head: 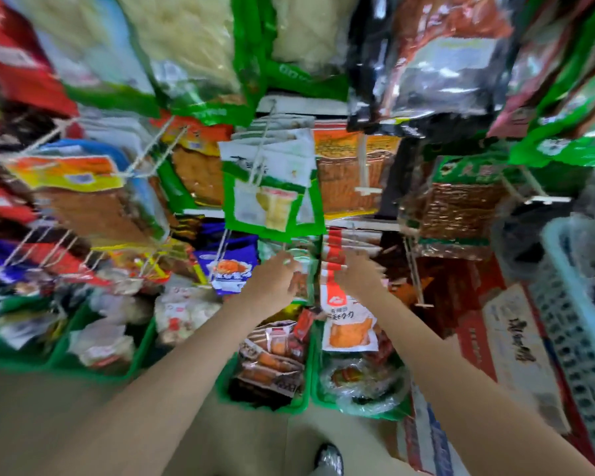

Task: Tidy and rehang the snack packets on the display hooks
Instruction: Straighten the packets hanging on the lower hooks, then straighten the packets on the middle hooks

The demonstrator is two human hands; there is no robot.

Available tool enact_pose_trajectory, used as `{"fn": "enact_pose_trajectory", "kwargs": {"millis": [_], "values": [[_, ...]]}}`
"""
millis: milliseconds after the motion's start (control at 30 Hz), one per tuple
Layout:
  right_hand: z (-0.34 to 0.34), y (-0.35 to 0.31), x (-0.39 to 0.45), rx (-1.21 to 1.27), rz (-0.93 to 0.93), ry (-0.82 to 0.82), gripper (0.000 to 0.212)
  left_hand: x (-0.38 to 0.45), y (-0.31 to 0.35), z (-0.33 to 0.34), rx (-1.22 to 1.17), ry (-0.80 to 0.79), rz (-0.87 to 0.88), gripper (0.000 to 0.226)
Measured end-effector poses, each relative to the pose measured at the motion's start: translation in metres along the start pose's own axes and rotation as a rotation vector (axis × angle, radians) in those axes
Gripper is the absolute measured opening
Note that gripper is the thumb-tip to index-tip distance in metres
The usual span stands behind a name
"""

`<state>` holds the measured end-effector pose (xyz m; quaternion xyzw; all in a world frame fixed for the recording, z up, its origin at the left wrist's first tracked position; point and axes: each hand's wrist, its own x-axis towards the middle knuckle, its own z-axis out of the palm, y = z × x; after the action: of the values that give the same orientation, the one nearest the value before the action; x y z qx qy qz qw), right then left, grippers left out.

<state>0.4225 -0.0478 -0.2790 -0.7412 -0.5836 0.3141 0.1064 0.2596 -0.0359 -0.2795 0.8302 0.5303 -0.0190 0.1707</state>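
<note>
A rack of display hooks holds many hanging snack packets. My left hand (277, 278) grips the top of a green-and-clear snack packet (303, 269) hanging low in the middle. My right hand (356, 273) is just to its right, fingers closed on the tops of a row of red-and-white packets (347, 317) on the neighbouring hook. Above them hangs a green-and-white packet (272, 190) on a white wire hook (263, 142). The picture is blurred, so the finger contact is unclear.
Green bins (306, 403) with loose packets sit on the floor below the hooks. A pale blue basket (577, 304) and a cardboard box (516, 345) stand at the right. Orange and brown packets (354, 173) hang at the centre right. My shoe (328, 458) is at the bottom.
</note>
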Motion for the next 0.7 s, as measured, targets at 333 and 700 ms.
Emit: {"fn": "enact_pose_trajectory", "kwargs": {"millis": [333,700], "values": [[0.096,-0.174,-0.046,-0.152,-0.232,-0.349,0.031,-0.128,-0.185,-0.022,-0.057,-0.044,-0.163,0.034],[0.187,-0.426,-0.097,-0.076,-0.594,-0.219,0.030,-0.290,-0.366,-0.140,-0.150,0.292,-0.365,0.046]]}}
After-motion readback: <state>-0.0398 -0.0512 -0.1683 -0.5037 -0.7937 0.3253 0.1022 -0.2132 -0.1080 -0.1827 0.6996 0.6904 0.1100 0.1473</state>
